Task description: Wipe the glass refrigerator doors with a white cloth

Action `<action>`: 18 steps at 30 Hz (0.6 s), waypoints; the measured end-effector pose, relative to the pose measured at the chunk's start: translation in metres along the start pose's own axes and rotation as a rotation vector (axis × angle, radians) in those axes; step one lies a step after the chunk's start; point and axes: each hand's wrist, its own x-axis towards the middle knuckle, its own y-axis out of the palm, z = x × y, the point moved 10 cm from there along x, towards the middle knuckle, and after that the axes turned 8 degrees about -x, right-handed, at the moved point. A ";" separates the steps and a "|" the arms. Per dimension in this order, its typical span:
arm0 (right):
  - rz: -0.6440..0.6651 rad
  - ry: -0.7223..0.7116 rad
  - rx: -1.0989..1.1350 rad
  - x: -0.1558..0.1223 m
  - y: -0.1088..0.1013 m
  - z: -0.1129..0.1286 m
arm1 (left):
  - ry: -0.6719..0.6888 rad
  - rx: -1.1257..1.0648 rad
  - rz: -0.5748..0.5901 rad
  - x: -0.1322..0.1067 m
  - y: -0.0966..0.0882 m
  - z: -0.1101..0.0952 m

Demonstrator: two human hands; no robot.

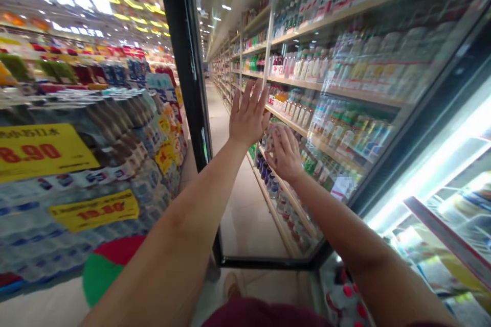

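Note:
A glass door (245, 214) with a black frame (186, 61) stands swung open in front of me. My left hand (247, 117) is raised with fingers spread, palm toward the pane and seemingly flat on it. Just right of it and a little lower, my right hand (287, 150) is closed over a crumpled, pale patterned cloth (272, 140). The cloth appears pressed to the glass, partly hidden by the fingers. Shelves of bottles (307, 64) show through the pane and may partly be reflections.
On the right is a lit cooler interior with a shelf edge (448, 235) and red-capped bottles (347, 294) low down. Stacked packs of bottles (126, 158) with yellow price signs (95, 209) stand at left. Near my left forearm is a red and green rounded object (99, 273).

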 end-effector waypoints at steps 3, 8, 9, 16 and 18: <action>0.100 -0.108 -0.106 0.007 0.003 -0.023 | 0.002 0.025 0.003 0.000 0.001 0.001; -0.153 0.273 -0.152 0.039 -0.043 -0.142 | -0.028 0.020 0.035 0.000 0.005 0.004; -0.202 0.328 -0.139 0.039 -0.049 -0.153 | -0.032 0.017 0.034 0.001 0.006 0.005; 0.058 0.002 -0.106 0.020 -0.020 -0.083 | -0.033 0.045 0.018 0.001 0.008 0.007; 0.046 -0.051 -0.127 0.033 -0.026 -0.091 | -0.043 0.034 0.043 0.001 0.010 0.007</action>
